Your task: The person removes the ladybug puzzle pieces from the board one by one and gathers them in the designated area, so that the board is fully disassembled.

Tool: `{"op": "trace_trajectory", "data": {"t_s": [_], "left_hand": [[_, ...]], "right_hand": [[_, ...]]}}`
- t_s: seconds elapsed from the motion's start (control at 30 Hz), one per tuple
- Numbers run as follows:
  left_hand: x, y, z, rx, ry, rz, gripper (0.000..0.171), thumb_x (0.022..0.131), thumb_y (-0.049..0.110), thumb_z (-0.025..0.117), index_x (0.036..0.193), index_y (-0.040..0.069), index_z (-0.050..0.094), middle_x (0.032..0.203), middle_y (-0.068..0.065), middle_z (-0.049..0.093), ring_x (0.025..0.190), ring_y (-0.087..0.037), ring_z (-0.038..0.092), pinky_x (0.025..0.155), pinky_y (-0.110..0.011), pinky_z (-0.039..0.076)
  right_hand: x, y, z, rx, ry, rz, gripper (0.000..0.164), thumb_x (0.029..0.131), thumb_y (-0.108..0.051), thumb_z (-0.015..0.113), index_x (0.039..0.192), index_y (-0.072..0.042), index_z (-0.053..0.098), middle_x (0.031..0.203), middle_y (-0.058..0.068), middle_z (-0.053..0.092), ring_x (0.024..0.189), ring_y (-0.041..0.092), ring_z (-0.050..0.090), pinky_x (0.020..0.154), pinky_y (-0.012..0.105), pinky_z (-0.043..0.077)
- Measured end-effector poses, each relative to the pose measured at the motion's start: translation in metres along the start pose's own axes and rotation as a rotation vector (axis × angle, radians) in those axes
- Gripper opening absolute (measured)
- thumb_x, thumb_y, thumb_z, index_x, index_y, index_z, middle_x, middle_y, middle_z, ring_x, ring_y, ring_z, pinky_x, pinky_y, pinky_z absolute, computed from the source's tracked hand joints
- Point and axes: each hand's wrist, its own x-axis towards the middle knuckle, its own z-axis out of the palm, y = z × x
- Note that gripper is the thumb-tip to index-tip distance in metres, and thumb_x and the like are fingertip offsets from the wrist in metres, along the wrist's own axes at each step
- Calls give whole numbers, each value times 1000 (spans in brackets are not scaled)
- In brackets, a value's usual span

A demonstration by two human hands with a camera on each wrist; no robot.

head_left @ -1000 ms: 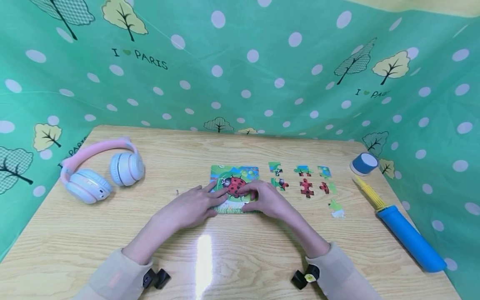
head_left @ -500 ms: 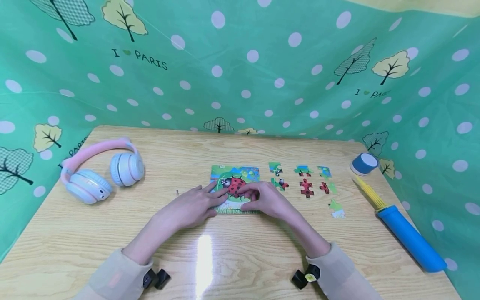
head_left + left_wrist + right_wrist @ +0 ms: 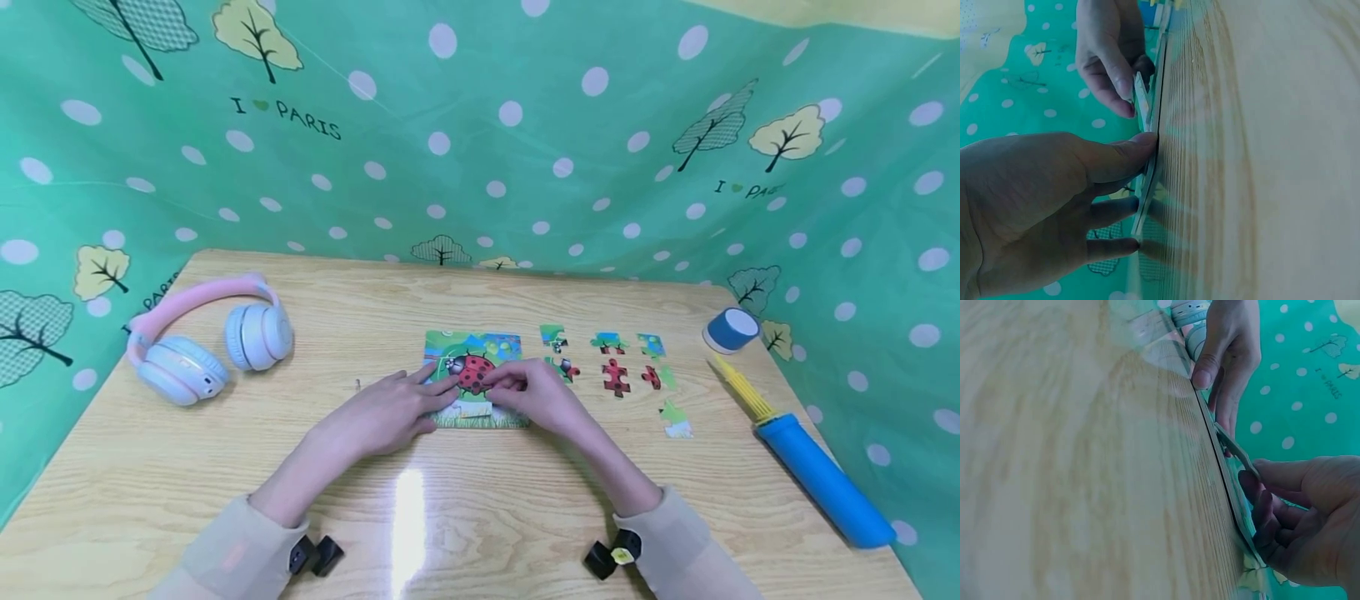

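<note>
A ladybird jigsaw puzzle (image 3: 474, 372) lies in its flat board, with a grass strip along the near edge. My left hand (image 3: 393, 408) rests on the board's left part, fingers stretched over the picture; in the left wrist view its thumb touches the near edge. My right hand (image 3: 538, 395) pinches a puzzle piece (image 3: 1238, 452) between thumb and fingers. That piece stands tilted, one end raised from the board, its pale face showing in the head view. Fingers partly cover the picture's right side.
Several loose pieces, including a red cross-shaped one (image 3: 617, 378) and a green-and-white one (image 3: 677, 419), lie right of the board. Pink-and-white headphones (image 3: 258, 335) stand at left. A blue tape roll (image 3: 730, 330) and a blue pump (image 3: 823, 479) with yellow nozzle lie at right.
My right thumb has risen from the board's lower right, and the pinched piece has tilted up, baring the grass strip. My left hand stays put. The head view has shifted slightly.
</note>
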Motion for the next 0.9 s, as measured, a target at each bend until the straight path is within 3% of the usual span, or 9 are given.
{"op": "trace_trajectory", "data": {"t_s": [0.27,0.57,0.9], "left_hand": [[1,1,-2,6,-4,2,54,100,27,65,151,15,52,164,-6,43,153,-42,36,115,-65,41],[2,0,1,-9,-14,-6,54,101,28,65,152,15,52,164,-5,42,154,-43,34,116,-66,40],[1,0,0,-4,-12,5,54,101,26,65,152,13,51,165,-7,41,153,-43,34,115,-66,40]], "right_hand": [[1,5,-9,101,-2,-12,13,95,-15,74,107,-12,80,89,6,75,75,17,64,62,20,49],[-2,16,-22,88,-7,9,16,94,-13,75,109,-9,77,90,6,75,78,15,65,64,21,50],[-22,49,-66,70,8,15,15,93,-15,76,108,-12,78,98,7,78,84,12,70,73,22,55]]}}
